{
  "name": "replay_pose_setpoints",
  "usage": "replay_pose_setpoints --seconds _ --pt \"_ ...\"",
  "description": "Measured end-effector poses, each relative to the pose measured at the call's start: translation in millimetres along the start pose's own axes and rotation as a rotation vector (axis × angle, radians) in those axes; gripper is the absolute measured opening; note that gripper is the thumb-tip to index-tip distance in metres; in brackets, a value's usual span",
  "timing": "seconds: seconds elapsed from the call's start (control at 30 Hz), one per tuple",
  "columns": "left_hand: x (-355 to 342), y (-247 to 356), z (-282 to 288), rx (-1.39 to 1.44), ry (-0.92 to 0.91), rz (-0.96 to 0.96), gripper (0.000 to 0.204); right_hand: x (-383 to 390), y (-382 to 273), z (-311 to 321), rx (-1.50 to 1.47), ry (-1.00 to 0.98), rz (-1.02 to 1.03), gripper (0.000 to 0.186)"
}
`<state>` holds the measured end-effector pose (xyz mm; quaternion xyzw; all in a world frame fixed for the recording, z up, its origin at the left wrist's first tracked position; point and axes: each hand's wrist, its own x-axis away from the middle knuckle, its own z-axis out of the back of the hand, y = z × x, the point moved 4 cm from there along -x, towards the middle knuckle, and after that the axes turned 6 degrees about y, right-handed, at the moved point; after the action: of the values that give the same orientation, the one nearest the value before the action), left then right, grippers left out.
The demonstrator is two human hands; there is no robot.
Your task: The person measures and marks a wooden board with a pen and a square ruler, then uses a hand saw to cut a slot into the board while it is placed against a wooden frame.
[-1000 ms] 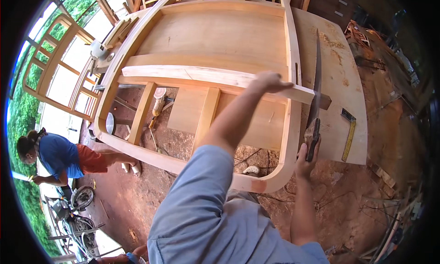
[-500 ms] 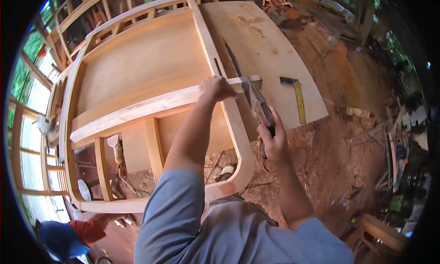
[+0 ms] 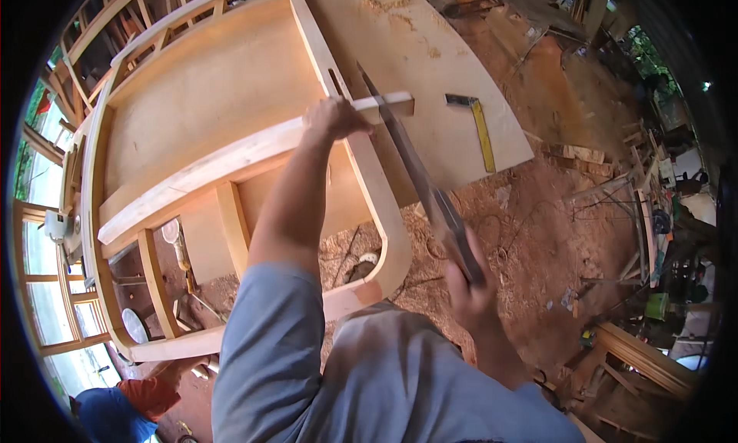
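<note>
My right hand (image 3: 470, 278) is wrapped round the handle of a handsaw (image 3: 419, 170), its blade pointing away up the view. Near its far part, the blade crosses a pale wooden beam (image 3: 261, 147) close to that beam's right end. The beam lies across a large wooden frame (image 3: 378, 204) and sticks out past the frame's right rail. Gripping the beam above that rail, my left hand (image 3: 334, 120) is closed just left of the blade. Whether a cut shows in the wood is too small to tell.
A plywood sheet (image 3: 430, 66) lies beyond the frame, with sawdust and a yellow-bladed try square (image 3: 483, 131) on it. A power tool (image 3: 178, 247) is seen through the frame's slats. At lower left is a person in a blue cap (image 3: 115, 412). Scrap wood (image 3: 588, 158) litters the dirt floor.
My right hand has drawn the saw back toward me, so more of the blade lies on the near side of the beam. My left hand keeps its grip; the whole view has shifted slightly.
</note>
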<state>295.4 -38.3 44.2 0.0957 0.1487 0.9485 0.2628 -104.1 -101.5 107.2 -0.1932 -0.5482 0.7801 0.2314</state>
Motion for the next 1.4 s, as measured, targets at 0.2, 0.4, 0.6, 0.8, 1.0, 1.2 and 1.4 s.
replay_pose_setpoints --seconds 0.2,0.4,0.6,0.8,1.0,1.2,1.4 --pt "-9 3 -1 -0.034 -0.082 -0.044 0.065 34 -8 26 0.083 0.006 0.116 0.057" --pt "-10 7 -1 -0.018 -0.034 -0.122 0.063 -151 75 -79 0.104 0.243 0.529 0.051" --pt "-15 -4 0 -0.040 -0.014 -0.013 0.063 -164 32 -91 0.028 0.188 0.503 0.053" --pt "-29 -6 -2 0.037 -0.070 -0.069 0.057 -118 10 -57 -0.039 0.042 0.062 0.056" --pt "-44 -18 -15 0.086 -0.068 -0.109 0.042 76 16 46 0.203 -0.031 -0.108 0.057" --pt "-48 -6 -21 0.079 -0.090 -0.157 0.045 -156 46 -69 0.051 0.077 0.304 0.047" --pt "-35 -12 -2 0.029 -0.023 -0.065 0.054 -188 59 -97 -0.023 0.179 0.450 0.053"
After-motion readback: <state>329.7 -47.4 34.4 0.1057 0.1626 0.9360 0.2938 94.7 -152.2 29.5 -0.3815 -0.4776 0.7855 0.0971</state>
